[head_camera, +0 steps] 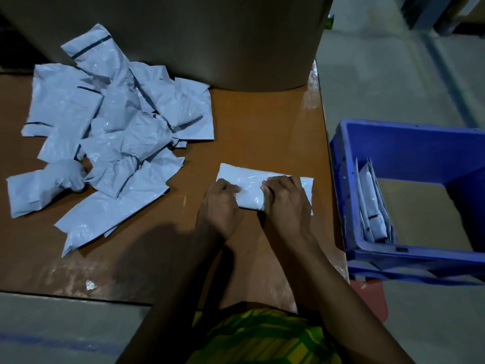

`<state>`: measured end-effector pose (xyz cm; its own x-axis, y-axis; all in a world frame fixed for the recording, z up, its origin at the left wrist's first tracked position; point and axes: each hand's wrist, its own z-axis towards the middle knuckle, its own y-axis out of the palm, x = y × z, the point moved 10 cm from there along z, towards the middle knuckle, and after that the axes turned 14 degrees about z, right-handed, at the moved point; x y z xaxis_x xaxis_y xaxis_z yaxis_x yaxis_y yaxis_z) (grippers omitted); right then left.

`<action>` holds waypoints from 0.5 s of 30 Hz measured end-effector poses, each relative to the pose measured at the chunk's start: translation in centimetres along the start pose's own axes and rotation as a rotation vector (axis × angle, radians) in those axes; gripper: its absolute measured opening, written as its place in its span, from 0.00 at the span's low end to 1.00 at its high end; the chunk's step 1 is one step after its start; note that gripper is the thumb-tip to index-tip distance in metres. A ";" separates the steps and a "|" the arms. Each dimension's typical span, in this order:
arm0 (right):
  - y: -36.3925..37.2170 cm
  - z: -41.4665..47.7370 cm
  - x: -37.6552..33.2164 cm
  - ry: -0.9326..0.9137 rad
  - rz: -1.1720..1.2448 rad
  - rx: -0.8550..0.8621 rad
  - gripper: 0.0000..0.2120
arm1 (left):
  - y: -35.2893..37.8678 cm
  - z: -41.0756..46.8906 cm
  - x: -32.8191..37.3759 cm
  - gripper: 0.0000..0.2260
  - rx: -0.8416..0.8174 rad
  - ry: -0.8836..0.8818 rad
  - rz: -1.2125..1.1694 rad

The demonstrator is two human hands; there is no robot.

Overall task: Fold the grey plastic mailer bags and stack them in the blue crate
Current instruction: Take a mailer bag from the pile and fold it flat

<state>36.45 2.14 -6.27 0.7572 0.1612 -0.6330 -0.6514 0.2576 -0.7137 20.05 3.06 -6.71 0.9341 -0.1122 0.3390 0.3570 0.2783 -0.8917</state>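
A grey mailer bag (250, 179) lies on the brown table (249, 127), its near edge rolled or folded over. My left hand (220, 206) grips the bag's left part with curled fingers. Close beside it, my right hand (284, 202) grips the right part of the fold. A loose heap of unfolded grey mailer bags (110, 132) covers the table's left half. To the right of the table stands the blue crate (409, 143), with several folded bags (372, 206) leaning upright against its left wall.
A large brown cardboard drum or box (183, 35) stands at the back of the table. The table's right edge (328, 143) runs next to the crate. Grey floor (393, 74) lies beyond. A red stool (372, 298) shows under the crate.
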 end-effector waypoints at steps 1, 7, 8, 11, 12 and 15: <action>0.0 -0.1 0.1 -0.002 0.002 -0.017 0.09 | 0.3 -0.4 0.2 0.12 0.005 0.029 0.005; -0.2 -0.1 -2.9 -0.117 -0.009 -0.029 0.11 | -0.3 -2.0 0.0 0.12 0.098 0.058 -0.014; 0.1 -0.5 -3.4 -0.134 -0.014 -0.030 0.11 | -0.7 -2.1 -0.3 0.14 0.140 0.056 -0.067; 1.1 -2.0 -3.2 -0.123 0.017 -0.028 0.10 | -1.4 -2.1 -1.9 0.17 0.142 0.122 -0.193; 1.2 -2.3 -3.1 -0.120 0.031 -0.023 0.11 | -1.5 -1.9 -2.4 0.18 0.112 0.137 -0.208; 1.3 -2.1 -2.6 -0.129 0.088 -0.083 0.13 | -2.2 -0.8 -2.0 0.19 0.102 0.120 -0.216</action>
<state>33.55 0.04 -6.21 0.6936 0.3023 -0.6538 -0.7130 0.1587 -0.6830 17.36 1.88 -5.63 0.8308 -0.2902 0.4749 0.5526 0.3293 -0.7656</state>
